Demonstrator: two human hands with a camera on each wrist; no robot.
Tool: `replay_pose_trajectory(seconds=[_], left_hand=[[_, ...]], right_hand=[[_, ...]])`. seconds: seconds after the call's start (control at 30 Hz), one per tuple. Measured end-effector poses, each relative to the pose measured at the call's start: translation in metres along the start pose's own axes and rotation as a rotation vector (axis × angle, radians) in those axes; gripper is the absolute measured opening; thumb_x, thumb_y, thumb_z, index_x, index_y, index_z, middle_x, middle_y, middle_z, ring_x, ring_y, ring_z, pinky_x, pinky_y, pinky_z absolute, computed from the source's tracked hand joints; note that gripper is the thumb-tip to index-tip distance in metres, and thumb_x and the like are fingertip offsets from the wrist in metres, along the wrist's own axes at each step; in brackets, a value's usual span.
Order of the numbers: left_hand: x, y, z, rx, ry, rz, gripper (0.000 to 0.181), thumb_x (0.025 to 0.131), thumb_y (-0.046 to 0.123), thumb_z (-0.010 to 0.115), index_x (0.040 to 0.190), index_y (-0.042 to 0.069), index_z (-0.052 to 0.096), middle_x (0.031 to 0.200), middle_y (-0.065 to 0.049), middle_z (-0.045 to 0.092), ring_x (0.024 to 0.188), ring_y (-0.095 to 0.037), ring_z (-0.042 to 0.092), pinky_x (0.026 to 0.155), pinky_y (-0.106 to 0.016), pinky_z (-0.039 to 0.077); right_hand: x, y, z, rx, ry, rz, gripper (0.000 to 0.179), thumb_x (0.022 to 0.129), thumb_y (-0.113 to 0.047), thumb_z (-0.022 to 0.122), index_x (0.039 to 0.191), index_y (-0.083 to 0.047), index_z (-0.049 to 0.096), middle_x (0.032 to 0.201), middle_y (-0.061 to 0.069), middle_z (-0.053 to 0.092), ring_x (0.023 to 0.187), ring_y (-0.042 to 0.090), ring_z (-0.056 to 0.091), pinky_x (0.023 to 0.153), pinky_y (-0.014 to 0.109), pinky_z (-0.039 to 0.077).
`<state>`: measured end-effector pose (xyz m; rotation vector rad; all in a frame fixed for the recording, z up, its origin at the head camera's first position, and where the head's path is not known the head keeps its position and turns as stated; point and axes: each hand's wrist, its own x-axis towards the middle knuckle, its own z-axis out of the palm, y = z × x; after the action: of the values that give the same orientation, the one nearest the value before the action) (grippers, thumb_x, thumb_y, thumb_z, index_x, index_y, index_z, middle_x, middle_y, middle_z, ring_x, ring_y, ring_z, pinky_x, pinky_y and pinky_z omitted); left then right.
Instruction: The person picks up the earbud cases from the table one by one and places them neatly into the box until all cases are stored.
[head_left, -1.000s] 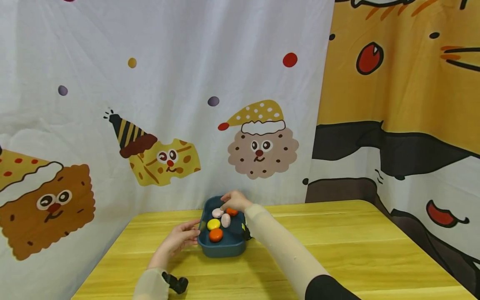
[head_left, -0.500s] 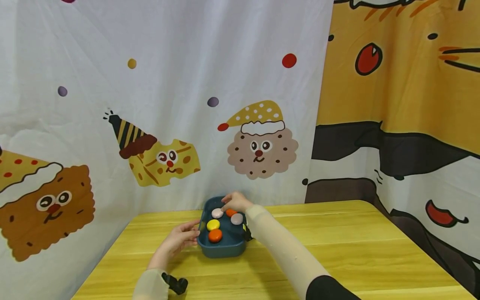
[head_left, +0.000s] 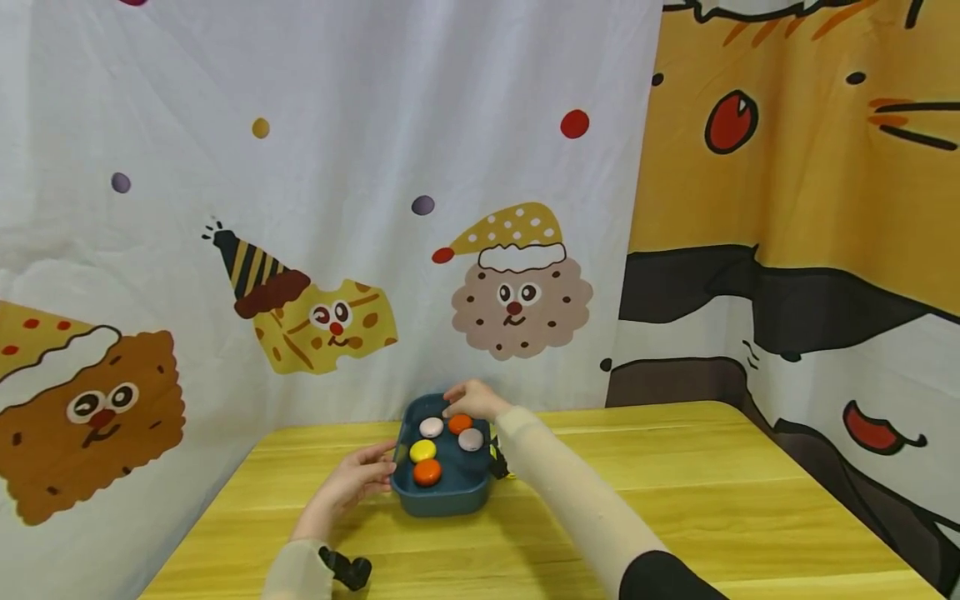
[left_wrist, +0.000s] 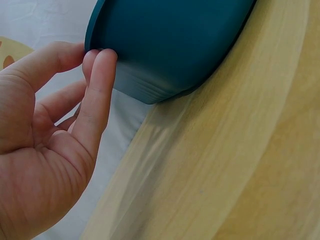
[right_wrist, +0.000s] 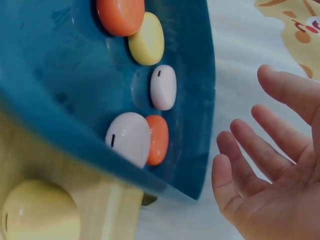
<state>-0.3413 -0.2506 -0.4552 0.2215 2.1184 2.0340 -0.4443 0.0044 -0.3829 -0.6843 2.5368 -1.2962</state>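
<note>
A teal-blue box (head_left: 442,503) stands on the table with several glossy, rounded pebble-like pieces inside. They are an orange piece (head_left: 427,472) at the near end, a yellow piece (head_left: 423,452), a pale pink piece (head_left: 431,427), a second orange piece (head_left: 461,424) and a greyish-pink piece (head_left: 471,439) by the right wall. My left hand (head_left: 356,477) pinches the box's left rim between thumb and fingers, clearest in the left wrist view. Over the far end hovers my right hand (head_left: 476,400); the right wrist view shows its fingers spread, loosely bent and holding nothing.
On the wooden table (head_left: 660,517), outside the box, lies another yellow rounded piece (right_wrist: 41,212), mostly hidden by the right sleeve in the head view. A white printed curtain (head_left: 360,167) hangs behind the table, with an orange one at right.
The greyish-pink piece has shifted from the middle of the box to the right wall. My right hand has lifted slightly, exposing more of the far orange piece. My left hand keeps its place.
</note>
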Motion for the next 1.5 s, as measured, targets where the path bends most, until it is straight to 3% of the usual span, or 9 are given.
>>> replay_pose_trajectory(seconds=[0.27, 0.6, 0.8, 1.13, 1.5], left_hand=[[0.001, -0.002, -0.001, 0.005, -0.007, 0.006, 0.06, 0.096, 0.004, 0.057, 0.148, -0.008, 0.029, 0.107, -0.015, 0.053, 0.076, -0.016, 0.06, 0.075, -0.031, 0.057], [0.002, -0.002, -0.003, 0.016, -0.019, 0.014, 0.062, 0.096, 0.006, 0.058, 0.148, -0.01, 0.027, 0.11, -0.018, 0.053, 0.077, -0.016, 0.061, 0.077, -0.033, 0.056], [0.0, -0.001, -0.005, 0.018, -0.023, 0.015, 0.064, 0.096, 0.007, 0.059, 0.148, -0.01, 0.025, 0.11, -0.017, 0.054, 0.077, -0.016, 0.062, 0.077, -0.033, 0.056], [0.001, -0.002, -0.002, 0.002, -0.02, 0.004, 0.063, 0.096, 0.007, 0.058, 0.148, -0.009, 0.026, 0.112, -0.018, 0.055, 0.077, -0.017, 0.064, 0.076, -0.033, 0.057], [0.003, -0.002, -0.003, 0.003, -0.021, 0.0, 0.063, 0.096, 0.007, 0.058, 0.148, -0.009, 0.026, 0.111, -0.018, 0.055, 0.077, -0.016, 0.062, 0.077, -0.032, 0.057]], right_hand=[[-0.017, 0.002, -0.023, 0.057, 0.007, -0.036, 0.044, 0.091, -0.019, 0.069, 0.131, -0.003, 0.06, 0.133, 0.019, 0.056, 0.119, 0.031, 0.054, 0.098, 0.046, 0.046], [-0.042, 0.023, -0.041, 0.181, 0.047, -0.018, 0.046, 0.089, -0.018, 0.071, 0.131, -0.005, 0.06, 0.133, 0.02, 0.055, 0.112, 0.028, 0.059, 0.097, 0.053, 0.044], [-0.054, 0.041, -0.042, 0.202, 0.055, -0.002, 0.053, 0.085, -0.014, 0.073, 0.134, -0.004, 0.056, 0.135, 0.021, 0.053, 0.118, 0.032, 0.054, 0.1, 0.061, 0.038], [-0.073, 0.071, -0.039, 0.199, 0.042, 0.039, 0.055, 0.083, -0.015, 0.075, 0.133, -0.004, 0.057, 0.132, 0.02, 0.054, 0.116, 0.033, 0.053, 0.094, 0.059, 0.043], [-0.086, 0.087, -0.028, 0.18, 0.037, 0.052, 0.062, 0.082, -0.014, 0.075, 0.138, -0.001, 0.051, 0.13, 0.019, 0.055, 0.112, 0.031, 0.056, 0.089, 0.055, 0.047]])
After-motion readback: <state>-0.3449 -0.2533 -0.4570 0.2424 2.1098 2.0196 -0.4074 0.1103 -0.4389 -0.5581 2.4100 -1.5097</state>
